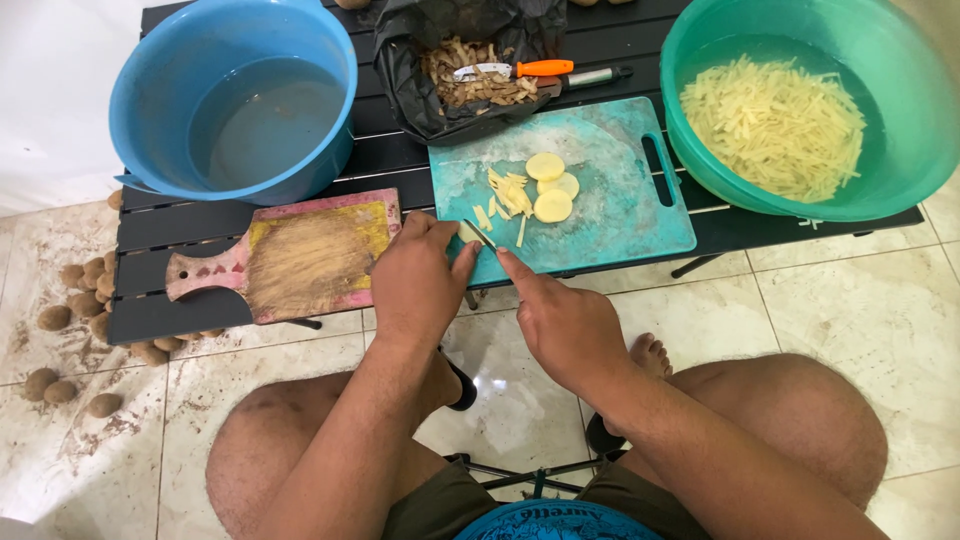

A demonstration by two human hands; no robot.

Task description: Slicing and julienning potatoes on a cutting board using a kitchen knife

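My left hand (418,282) is closed around a small knife whose greyish blade (476,234) sticks out over the near-left corner of a teal cutting board (610,215). My right hand (562,322) holds nothing. Its index finger is stretched out and its tip reaches the blade's end at the board's front edge. On the board lie three round potato slices (551,186) and a small heap of cut potato sticks (510,192).
A green basin (925,120) of water holds many potato sticks (775,125). A blue basin (150,90) holds water. A black bag (420,90) holds peels and an orange-handled peeler (530,69). A worn wooden board (300,255) lies left. Unpeeled potatoes (80,290) sit on the tiled floor.
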